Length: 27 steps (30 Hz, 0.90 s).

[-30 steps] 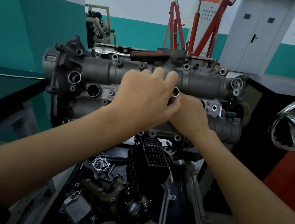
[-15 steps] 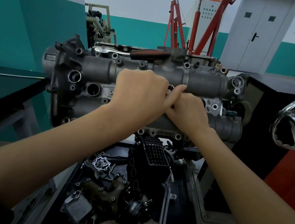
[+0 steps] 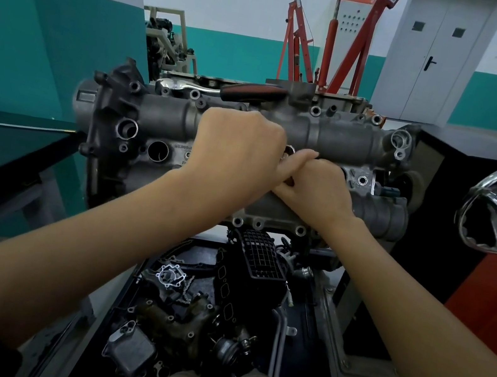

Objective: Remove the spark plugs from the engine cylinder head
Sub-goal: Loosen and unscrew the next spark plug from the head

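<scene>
Spark plugs: none visible to me; any remaining sit down in the wells of the grey cast-metal cylinder head (image 3: 332,136), mounted on its stand directly ahead. Left hand (image 3: 237,150) is curled into a fist over the middle well, and a shiny metal ring, likely a socket top (image 3: 289,149), peeks out beside its knuckles. Right hand (image 3: 316,190) is curled too, pressed against the left; what either one actually grips is hidden, I cannot tell.

Risk: if the socket sits crooked on the plug, turning by hand could cock it in the well and chew the threads. A slip could drop the socket into the black parts tray (image 3: 309,325) below.

Count: two hands; one cylinder head; one open well seen at left (image 3: 158,151); one red-and-black-handled ratchet (image 3: 224,91) lying along the head's far edge; one red engine hoist (image 3: 349,40) behind.
</scene>
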Motion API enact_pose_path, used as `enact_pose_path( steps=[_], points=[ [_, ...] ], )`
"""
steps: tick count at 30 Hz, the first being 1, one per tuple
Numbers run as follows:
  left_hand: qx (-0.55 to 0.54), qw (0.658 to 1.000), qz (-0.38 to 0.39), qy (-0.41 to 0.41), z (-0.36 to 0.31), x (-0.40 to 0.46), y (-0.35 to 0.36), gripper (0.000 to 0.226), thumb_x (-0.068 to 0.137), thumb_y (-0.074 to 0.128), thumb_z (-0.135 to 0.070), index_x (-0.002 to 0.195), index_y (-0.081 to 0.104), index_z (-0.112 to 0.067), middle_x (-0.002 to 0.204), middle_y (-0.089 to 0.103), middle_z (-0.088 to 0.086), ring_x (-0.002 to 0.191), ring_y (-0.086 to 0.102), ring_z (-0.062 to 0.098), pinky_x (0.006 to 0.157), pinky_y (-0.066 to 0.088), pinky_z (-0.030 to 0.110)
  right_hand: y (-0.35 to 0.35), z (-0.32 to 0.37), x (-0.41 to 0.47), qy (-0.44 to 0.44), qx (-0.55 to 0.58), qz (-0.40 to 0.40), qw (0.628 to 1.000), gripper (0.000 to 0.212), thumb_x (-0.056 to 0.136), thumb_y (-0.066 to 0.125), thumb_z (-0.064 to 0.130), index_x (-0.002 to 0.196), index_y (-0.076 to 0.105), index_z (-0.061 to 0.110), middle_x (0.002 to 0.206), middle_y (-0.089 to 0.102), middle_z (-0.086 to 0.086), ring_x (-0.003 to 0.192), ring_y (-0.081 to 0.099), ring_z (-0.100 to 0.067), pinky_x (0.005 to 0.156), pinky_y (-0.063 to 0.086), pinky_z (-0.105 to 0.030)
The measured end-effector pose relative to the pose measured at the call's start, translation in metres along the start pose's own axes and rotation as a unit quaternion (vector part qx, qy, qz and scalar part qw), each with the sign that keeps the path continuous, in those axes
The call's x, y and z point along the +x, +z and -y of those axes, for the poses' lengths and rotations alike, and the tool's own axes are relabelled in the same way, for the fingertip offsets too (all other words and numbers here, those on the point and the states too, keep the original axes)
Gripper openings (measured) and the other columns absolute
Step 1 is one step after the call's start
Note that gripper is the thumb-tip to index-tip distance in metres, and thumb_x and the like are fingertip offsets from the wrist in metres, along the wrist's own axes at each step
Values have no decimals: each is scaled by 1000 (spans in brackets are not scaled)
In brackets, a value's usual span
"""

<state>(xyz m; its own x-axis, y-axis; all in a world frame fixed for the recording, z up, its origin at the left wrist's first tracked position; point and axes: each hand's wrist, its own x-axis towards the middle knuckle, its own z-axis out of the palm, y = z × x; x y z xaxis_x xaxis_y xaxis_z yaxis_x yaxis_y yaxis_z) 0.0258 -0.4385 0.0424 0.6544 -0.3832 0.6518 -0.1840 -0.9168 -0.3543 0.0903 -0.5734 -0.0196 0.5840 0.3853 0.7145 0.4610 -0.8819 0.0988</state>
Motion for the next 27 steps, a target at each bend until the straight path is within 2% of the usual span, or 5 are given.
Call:
enact_pose_path(
  steps=[3,7,16,21,27],
  points=[
    [-3,1000,-20,13,0,-4,0,61,84,14,-65,70,45,-14,59,41,-3,50,38,14,46,16,25,-1,3,-3,-1,12,-69,998,42,87,46,29,60,57,-1,49,56,-16,40,52,-30,50,26,-25],
    [-28,998,-40,40,-1,-7,3,31,94,31,-47,97,37,-16,84,35,-1,69,38,17,52,20,30,3,3,1,22,-3,-26,999,47,88,25,40,95,55,4,82,64,-8,60,55,-29,56,23,-27],
    [7,999,-13,28,4,-2,4,58,89,23,-63,63,43,-15,55,40,-3,48,36,13,51,20,26,-3,6,-3,-17,14,-120,993,42,78,59,27,45,47,5,36,47,-9,29,44,-23,48,26,-20],
    [-71,996,-27,56,2,-7,5,29,95,33,-43,105,38,-16,86,34,-1,71,37,18,64,27,33,-4,7,-2,17,39,-37,998,54,81,25,44,90,56,0,70,62,-9,48,49,-26,46,16,-25],
    [-36,999,12,12,6,1,7,61,92,22,-62,58,38,-14,49,33,-3,46,32,15,65,26,32,-6,4,-3,24,80,-37,996,30,82,65,34,74,46,13,59,48,5,50,52,-21,52,29,-25]
  ],
)
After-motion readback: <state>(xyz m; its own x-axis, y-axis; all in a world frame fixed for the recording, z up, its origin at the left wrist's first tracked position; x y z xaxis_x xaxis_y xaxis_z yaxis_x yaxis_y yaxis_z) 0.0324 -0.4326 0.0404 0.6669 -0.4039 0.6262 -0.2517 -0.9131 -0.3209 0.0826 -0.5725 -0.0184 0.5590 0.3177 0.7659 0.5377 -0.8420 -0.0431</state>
